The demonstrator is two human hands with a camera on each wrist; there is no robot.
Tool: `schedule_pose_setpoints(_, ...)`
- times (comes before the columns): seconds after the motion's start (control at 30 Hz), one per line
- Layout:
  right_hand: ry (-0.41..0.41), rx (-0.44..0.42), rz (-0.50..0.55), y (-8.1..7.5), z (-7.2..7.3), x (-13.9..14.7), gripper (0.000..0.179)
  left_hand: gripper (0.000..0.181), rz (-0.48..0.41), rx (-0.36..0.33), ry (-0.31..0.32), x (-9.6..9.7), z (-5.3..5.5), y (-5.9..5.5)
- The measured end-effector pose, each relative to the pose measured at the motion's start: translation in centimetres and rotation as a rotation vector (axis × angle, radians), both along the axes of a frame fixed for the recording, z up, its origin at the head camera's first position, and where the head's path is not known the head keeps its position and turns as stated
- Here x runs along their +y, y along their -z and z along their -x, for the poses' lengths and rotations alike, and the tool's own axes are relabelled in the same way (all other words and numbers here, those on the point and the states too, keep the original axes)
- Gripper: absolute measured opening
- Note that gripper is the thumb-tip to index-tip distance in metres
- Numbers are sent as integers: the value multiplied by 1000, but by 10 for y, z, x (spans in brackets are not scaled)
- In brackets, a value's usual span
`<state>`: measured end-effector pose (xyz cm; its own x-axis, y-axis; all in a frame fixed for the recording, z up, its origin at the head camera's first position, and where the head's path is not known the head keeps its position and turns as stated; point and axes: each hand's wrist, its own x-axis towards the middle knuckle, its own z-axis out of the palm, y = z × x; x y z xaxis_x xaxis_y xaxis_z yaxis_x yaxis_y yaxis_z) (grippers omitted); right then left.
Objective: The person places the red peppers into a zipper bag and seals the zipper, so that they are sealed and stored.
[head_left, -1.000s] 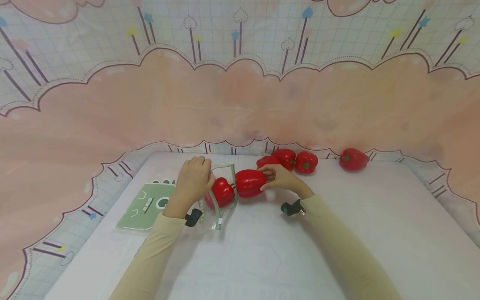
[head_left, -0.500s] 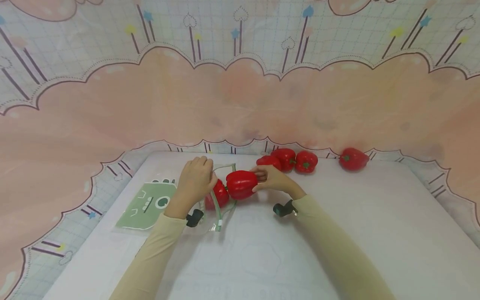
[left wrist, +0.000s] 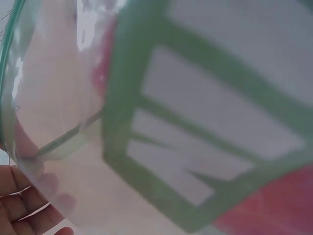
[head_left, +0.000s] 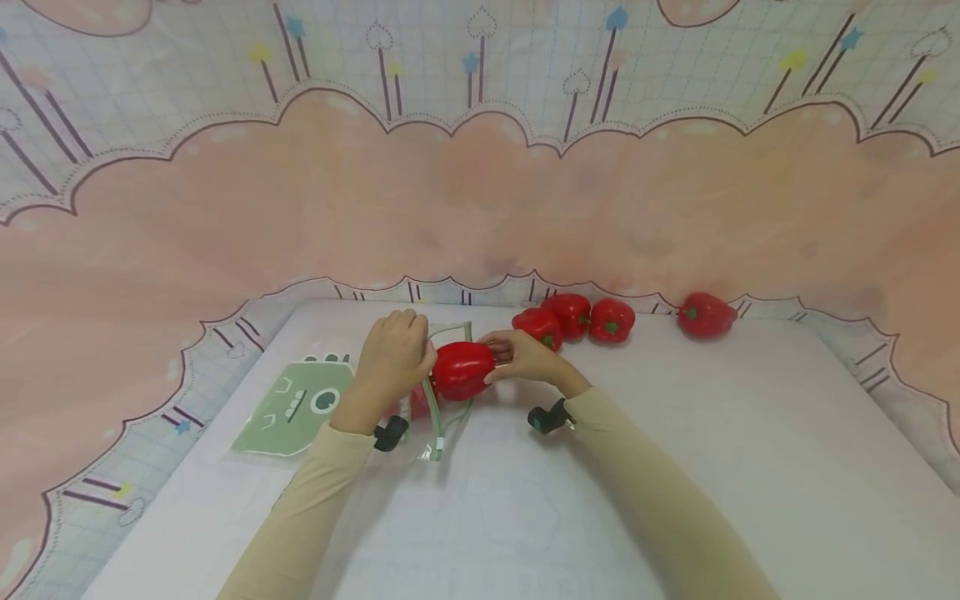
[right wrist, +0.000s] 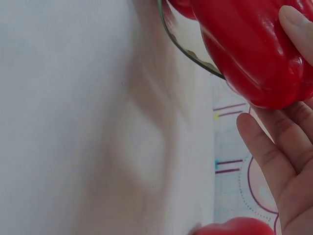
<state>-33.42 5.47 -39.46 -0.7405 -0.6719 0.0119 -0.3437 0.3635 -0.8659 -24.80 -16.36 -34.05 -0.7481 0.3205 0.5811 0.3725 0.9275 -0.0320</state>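
My left hand (head_left: 393,354) grips the upper rim of a clear zip bag (left wrist: 58,196) with a green cartoon face printed on it. The bag's green-edged mouth gapes to the right. My right hand (head_left: 528,362) holds a red bell pepper (head_left: 463,371) by its rounded bottom end, thumb on one side and fingers on the other. Stem end leading, this pepper is partly within the mouth. Another red bell pepper (head_left: 418,402) shows through the plastic, deeper in the bag. In the right wrist view, the held pepper (right wrist: 244,49) covers part of the green rim.
Several red bell peppers lie along the back of the white table (head_left: 600,500): a close group with one pepper (head_left: 612,321) at its right end, and a lone pepper (head_left: 707,316) farther right. A patterned cloth (head_left: 480,208) hangs behind.
My right hand has moved left, carrying its pepper from outside the bag into the mouth. The pepper inside has shifted slightly left, deeper in. My left hand has stayed nearly still.
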Motion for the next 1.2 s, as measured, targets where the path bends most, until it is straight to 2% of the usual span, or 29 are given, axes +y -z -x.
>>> schedule_pose_setpoints(0.1,-4,10,20,1,0,-4,55,9,-2,-7,-5,0,-1,-1)
schedule_pose_setpoints(0.37,54,-15,55,-1,-3,-12,47,8,-5,13,-7,0,-1,-2)
schedule_pose_setpoints(0.67,53,24,95,-1,-5,-17,46,9,-3,6,-16,-1,-1,-3)
schedule_pose_setpoints(0.77,46,59,95,1,-5,-19,47,9,-3,-8,-25,-1,-2,-4)
schedule_pose_setpoints(0.97,61,168,24,2,-9,-22,50,9,0,-16,-36,-1,-3,-4)
schedule_pose_setpoints(1.2,52,236,-29,2,-13,-25,53,9,2,-6,-32,0,-4,-4)
